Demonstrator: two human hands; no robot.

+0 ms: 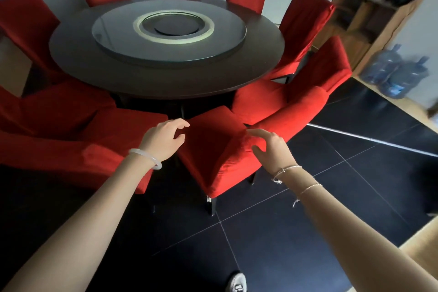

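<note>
Left hand: the left hand [163, 140] is hovering with nothing in it, fingers loosely curled and thumb apart, over the gap between two red chairs, just beside the seat edge of the nearer one.
Right hand: the right hand [270, 147] is hanging wide open, fingers spread and thumb held low, right at the near end of the same chair's backrest; whether the fingertips are touching the cloth, I cannot tell.
Red chair: the red chair [213, 140] is standing on the dark tiled floor [284, 232] between the two hands, turned partly sideways, its seat pointing toward the round counter [166, 78] and its dark legs showing below the cover.
Neighbouring chairs: another covered chair [94, 130] is sitting just to the left of it, and a third chair [260, 97] is standing close behind it on the right; more red chairs are ringing the counter.
Counter: it is carrying a glass turntable [118, 38] at its middle.
Wrists: a pale bangle [147, 157] is sitting on the left wrist, and thin thread bracelets [284, 170] are circling the right.
Right side of the room: a wooden shelf unit [369, 19] is standing against the wall, with blue water bottles [388, 66] resting on the floor beside it.
Bottom edge: a shoe [237, 282] is showing on the tiles.
</note>
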